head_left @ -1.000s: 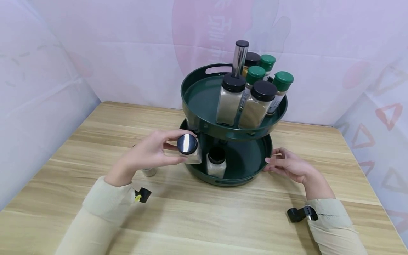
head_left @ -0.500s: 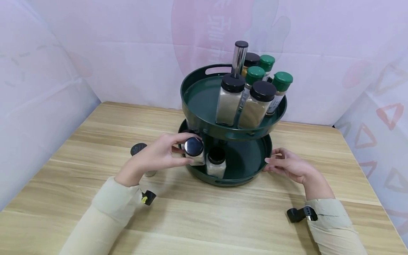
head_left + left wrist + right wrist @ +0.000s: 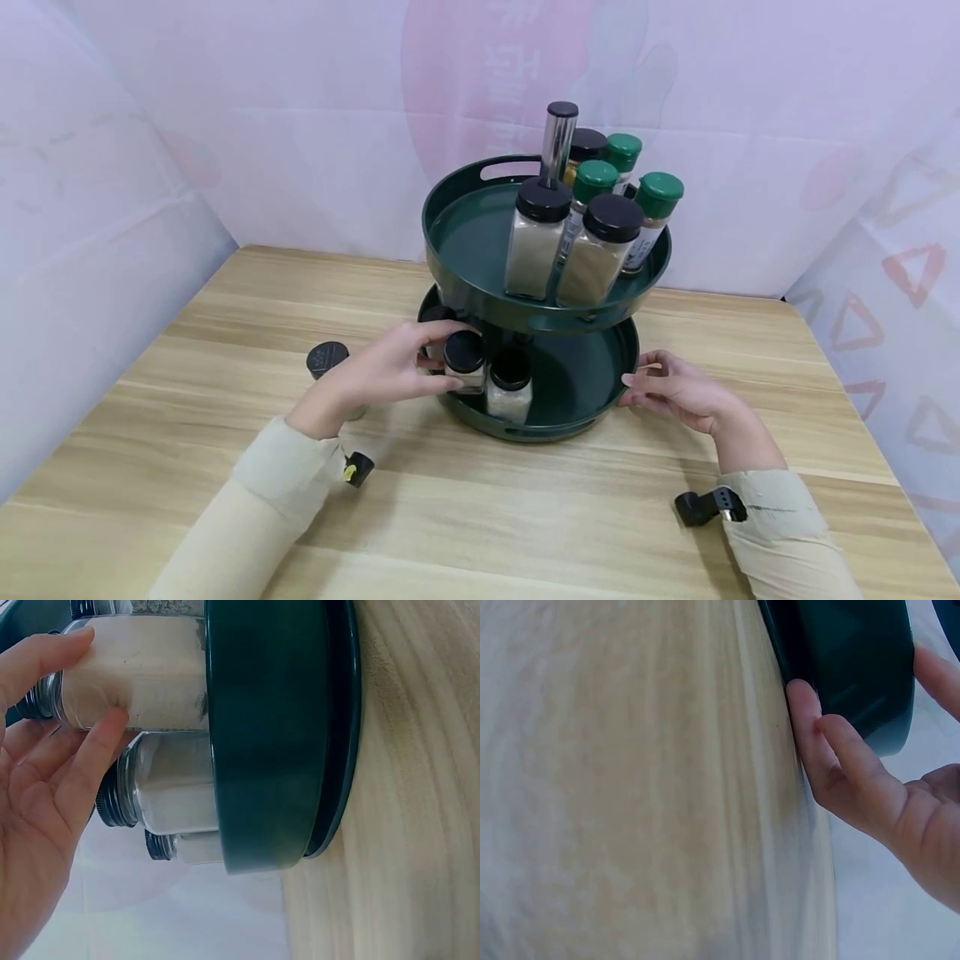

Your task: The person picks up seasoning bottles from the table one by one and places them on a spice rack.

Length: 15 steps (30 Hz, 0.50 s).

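My left hand (image 3: 382,371) holds a clear square spice jar (image 3: 464,358) with a black lid, thumb and fingers on either side. In the left wrist view, this jar (image 3: 146,671) of pale powder stands within the wall of the dark green lower tray (image 3: 266,750). Whether its base touches the tray floor is hidden. Another black-lidded jar (image 3: 510,392) is close on its right, and one more (image 3: 437,321) lies behind my fingers. My right hand (image 3: 678,392) grips the lower tray's right side; in the right wrist view its fingers (image 3: 847,750) lie low along the wall, thumb near the upper edge.
Above the lower tray, the upper tray (image 3: 472,233) carries black-lidded jars (image 3: 528,250) and several green-capped bottles (image 3: 658,196) around a metal post (image 3: 558,146). A black-topped shaker (image 3: 327,357) stands on the wooden table (image 3: 480,517), partly behind my left hand.
My left hand has moved right and slightly down with the spice jar, bringing it beside the jar in the lower tray. The right hand keeps its grip on the tray.
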Tool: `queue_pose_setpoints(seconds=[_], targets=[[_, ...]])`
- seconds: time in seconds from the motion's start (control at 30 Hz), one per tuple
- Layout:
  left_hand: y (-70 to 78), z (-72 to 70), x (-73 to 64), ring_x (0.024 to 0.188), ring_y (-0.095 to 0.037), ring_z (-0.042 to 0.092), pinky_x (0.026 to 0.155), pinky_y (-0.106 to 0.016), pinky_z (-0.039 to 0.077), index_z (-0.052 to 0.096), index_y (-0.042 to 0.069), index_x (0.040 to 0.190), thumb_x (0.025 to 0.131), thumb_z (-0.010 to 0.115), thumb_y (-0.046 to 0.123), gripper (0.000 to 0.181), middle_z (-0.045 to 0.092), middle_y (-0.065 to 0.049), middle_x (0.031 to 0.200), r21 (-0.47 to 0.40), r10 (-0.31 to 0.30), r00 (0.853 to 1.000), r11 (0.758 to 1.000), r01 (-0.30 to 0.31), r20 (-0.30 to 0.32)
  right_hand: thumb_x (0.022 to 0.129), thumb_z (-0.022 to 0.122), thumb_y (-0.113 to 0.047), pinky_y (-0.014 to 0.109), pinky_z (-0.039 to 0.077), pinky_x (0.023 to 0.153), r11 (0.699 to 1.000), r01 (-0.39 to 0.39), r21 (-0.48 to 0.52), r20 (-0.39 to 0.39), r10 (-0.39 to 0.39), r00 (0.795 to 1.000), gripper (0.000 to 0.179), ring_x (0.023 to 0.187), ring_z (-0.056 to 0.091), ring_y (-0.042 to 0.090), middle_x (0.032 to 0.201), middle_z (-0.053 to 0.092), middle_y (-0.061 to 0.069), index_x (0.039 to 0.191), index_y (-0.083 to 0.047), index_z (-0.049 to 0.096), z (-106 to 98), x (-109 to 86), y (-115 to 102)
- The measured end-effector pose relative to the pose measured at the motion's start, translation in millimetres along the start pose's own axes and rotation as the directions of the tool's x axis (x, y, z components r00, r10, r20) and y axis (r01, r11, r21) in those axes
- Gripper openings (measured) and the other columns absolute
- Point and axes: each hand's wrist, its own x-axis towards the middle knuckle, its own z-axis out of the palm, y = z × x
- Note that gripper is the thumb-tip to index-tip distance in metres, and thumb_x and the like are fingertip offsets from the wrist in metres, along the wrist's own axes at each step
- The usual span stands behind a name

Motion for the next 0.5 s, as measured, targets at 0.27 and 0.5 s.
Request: queue_pose_setpoints(seconds=[0.27, 0.5], targets=[[-13.5, 9.6, 1.1, 0.104, -0.020, 0.068, 0.083, -0.024, 0.060, 0.056, 0.007, 0.137, 0.084, 0.077, 0.006, 0.057, 0.065, -0.009, 0.124, -0.015, -0.060, 0.998, 0.998, 0.060, 0.014, 0.100, 0.058, -0.018, 0.019, 0.056, 0.090, 1.000, -0.001, 0.002, 0.003, 0.001, 1.000, 0.059, 0.100, 0.070, 0.014, 0.112, 0.052, 0.011, 0.136, 0.003, 0.017, 1, 0.5, 0], [-19.1, 14.6, 1.9, 0.112, -0.028, 0.067, 0.083, -0.024, 0.060, 0.056, 0.004, 0.136, 0.084, 0.077, 0.004, 0.056, 0.063, -0.013, 0.128, -0.077, -0.063, 0.998, 0.995, 0.064, 0.022, 0.101, 0.057, -0.017, 0.020, 0.057, 0.089, 1.000, 0.004, 0.001, 0.000, -0.004, 1.000, 0.053, 0.099, 0.070, 0.014, 0.111, 0.052, 0.011, 0.134, 0.002, 0.019, 0, 1.3, 0]])
